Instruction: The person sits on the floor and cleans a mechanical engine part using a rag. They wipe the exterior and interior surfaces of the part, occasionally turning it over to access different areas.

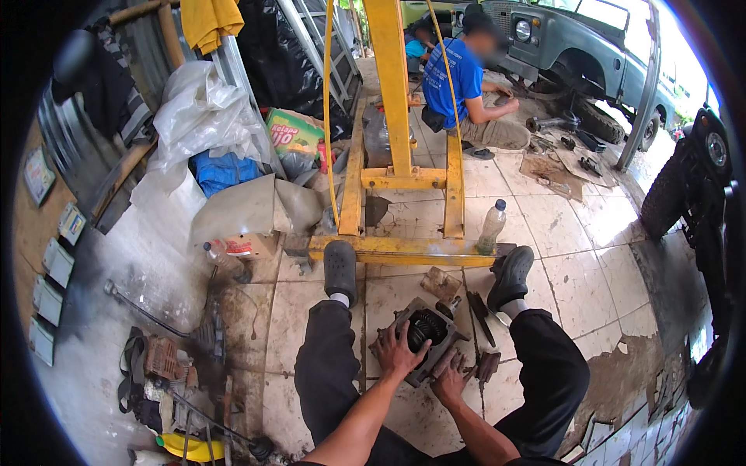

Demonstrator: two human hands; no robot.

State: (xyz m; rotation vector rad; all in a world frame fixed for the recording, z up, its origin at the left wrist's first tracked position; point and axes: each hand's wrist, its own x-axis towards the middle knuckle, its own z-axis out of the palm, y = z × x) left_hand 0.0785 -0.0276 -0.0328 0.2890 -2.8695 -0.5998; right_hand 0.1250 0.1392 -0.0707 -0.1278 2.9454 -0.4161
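Note:
A grey metal gearbox housing [458, 336] rests on the tiled floor between my legs, its open top showing dark toothed gears [427, 325]. My left hand [400, 353] lies over the near left rim, fingers spread and reaching onto the gears. Low at the housing's near right side is my right hand [451, 383], its fingers curled; whatever they grip is hidden. Close by on the right lie a small brown block [488, 366] and a long dark flat bar [480, 318]. Beyond the housing sits a dirty brown piece [440, 285].
A yellow steel hoist frame [404, 250] crosses beyond my feet, with a plastic bottle [493, 227] beside its base. Another person [458, 85] sits farther off near a grey vehicle [575, 46]. Tools and a yellow bottle [189, 447] lie at left.

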